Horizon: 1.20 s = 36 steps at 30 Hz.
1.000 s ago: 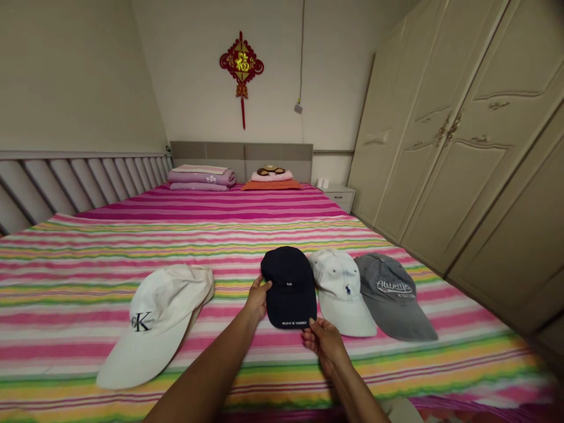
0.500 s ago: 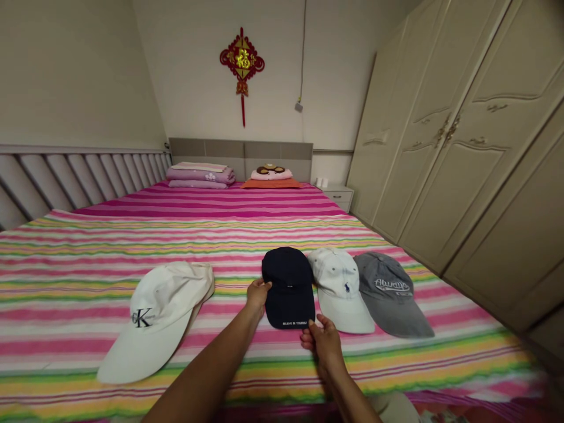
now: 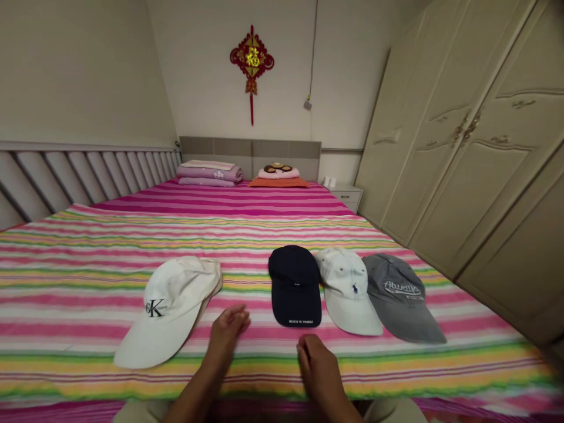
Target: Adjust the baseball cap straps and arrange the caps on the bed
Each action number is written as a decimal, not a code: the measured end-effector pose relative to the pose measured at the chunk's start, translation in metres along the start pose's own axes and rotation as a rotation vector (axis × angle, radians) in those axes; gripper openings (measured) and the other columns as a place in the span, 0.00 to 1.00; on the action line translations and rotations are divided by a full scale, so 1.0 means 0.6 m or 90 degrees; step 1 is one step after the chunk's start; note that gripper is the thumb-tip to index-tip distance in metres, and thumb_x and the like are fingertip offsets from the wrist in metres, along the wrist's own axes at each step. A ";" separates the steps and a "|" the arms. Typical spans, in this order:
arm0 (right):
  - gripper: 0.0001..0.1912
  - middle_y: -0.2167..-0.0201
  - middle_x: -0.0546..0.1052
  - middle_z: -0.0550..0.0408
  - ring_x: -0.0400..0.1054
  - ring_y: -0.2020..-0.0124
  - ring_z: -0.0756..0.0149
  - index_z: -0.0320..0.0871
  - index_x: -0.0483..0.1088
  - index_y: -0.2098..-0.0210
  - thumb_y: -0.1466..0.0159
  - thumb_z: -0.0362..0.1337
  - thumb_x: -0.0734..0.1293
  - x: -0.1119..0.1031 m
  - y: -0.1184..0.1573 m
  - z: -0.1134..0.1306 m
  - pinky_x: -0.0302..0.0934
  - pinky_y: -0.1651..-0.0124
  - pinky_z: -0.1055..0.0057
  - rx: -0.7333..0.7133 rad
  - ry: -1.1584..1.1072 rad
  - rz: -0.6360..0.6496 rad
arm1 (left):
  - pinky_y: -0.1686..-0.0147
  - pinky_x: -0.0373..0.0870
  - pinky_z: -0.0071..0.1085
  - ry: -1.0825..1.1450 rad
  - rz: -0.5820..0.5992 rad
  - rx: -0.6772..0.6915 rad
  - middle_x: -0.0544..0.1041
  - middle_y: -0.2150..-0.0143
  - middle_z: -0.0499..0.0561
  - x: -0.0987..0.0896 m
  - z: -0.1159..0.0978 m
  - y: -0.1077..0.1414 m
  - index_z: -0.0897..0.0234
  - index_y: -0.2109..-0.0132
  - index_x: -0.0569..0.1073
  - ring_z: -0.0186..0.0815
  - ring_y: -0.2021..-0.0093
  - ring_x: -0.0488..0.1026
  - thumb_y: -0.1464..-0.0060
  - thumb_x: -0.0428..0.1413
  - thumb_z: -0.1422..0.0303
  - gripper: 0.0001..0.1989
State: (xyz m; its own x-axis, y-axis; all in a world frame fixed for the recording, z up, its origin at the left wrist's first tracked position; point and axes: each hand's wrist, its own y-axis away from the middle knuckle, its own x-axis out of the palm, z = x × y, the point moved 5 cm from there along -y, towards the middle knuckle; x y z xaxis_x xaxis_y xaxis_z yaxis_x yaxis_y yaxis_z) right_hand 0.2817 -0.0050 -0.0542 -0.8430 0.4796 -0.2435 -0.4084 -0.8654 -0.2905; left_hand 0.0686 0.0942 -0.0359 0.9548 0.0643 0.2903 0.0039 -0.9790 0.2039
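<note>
Several caps lie on the striped bedspread. My left hand (image 3: pixel 228 330), its fingers curled closed with nothing in them, is between the white CK cap (image 3: pixel 170 308) and the black cap (image 3: pixel 295 286). Just below the black cap's brim is my right hand (image 3: pixel 318 364), loosely closed and empty, touching no cap. Beside the black cap on the right lies a white cap with a small horse logo (image 3: pixel 350 291), and its side meets the grey cap (image 3: pixel 403 296) at the far right.
The bed (image 3: pixel 247 232) fills the lower view. Folded purple bedding (image 3: pixel 209 173) and a pink folded item (image 3: pixel 278 172) lie near the headboard (image 3: pixel 286 153). A wardrobe (image 3: pixel 445 147) stands right, a railing (image 3: pixel 88 176) left.
Both my hands have let go of the black cap; the left moved left and down, the right moved down. The view has shifted a little to the left.
</note>
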 end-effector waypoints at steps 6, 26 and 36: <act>0.09 0.78 0.70 0.55 0.64 0.79 0.67 0.43 0.64 0.74 0.41 0.30 0.55 0.042 0.036 0.028 0.50 0.75 0.73 -0.276 0.423 0.124 | 0.69 0.73 0.31 0.160 -0.173 -0.135 0.77 0.73 0.54 -0.177 0.010 0.062 0.70 0.64 0.69 0.35 0.72 0.75 0.53 0.54 0.77 0.06; 0.10 0.77 0.74 0.55 0.67 0.79 0.68 0.45 0.62 0.75 0.39 0.34 0.55 0.070 0.055 0.040 0.52 0.77 0.75 -0.211 0.467 0.285 | 0.90 0.64 0.18 0.311 -0.286 0.061 0.74 0.80 0.42 -0.286 -0.058 0.034 0.65 0.65 0.68 0.27 0.88 0.68 0.53 0.53 0.81 0.08; 0.09 0.77 0.74 0.56 0.69 0.77 0.68 0.45 0.63 0.73 0.39 0.32 0.55 0.077 0.052 0.034 0.51 0.75 0.75 -0.229 0.487 0.256 | 0.92 0.59 0.20 0.061 -0.449 0.042 0.66 0.89 0.42 -0.362 -0.068 0.039 0.67 0.74 0.67 0.28 0.91 0.62 0.58 0.59 0.71 0.07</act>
State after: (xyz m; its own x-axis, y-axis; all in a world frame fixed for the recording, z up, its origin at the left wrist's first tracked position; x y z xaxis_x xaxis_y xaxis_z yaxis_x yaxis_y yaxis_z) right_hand 0.2229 -0.0130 -0.0556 -0.3860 0.2297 -0.8934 0.1052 -0.9512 -0.2900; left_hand -0.1510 0.0654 -0.0559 0.6883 0.6997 0.1915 0.6313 -0.7078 0.3169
